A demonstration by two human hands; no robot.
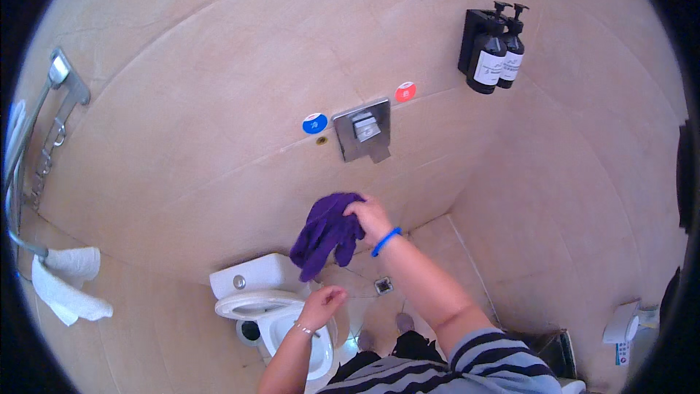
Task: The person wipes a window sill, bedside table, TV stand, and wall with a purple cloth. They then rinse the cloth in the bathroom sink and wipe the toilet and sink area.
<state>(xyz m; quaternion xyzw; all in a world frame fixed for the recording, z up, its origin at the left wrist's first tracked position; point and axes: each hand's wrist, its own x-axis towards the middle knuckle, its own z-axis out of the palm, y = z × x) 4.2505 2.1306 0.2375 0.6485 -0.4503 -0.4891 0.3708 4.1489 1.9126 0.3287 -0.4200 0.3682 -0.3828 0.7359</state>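
Note:
In my right hand (373, 220) is a bunched purple cloth (331, 232), gripped at its upper right edge. Its folds hang down in front of the tiled wall. A blue band circles that wrist. Lower and to the left, my left hand (326, 303) has its fingers curled in, and nothing shows in it. It is over the white toilet (279, 334), apart from the cloth. The toilet's raised lid leans near the cistern (251, 276). Above the cloth, a metal mixer valve (362, 130) is set in the wall between a blue sticker (315, 123) and a red sticker (406, 92).
Two dark pump bottles (495, 60) hang in a wall holder at upper right. A shower fitting (68, 79) with a hose and a white towel (71, 287) are at left. A floor drain (384, 285) lies near my feet. A dark bin (555, 353) and a white wall fitting (622, 328) stand right.

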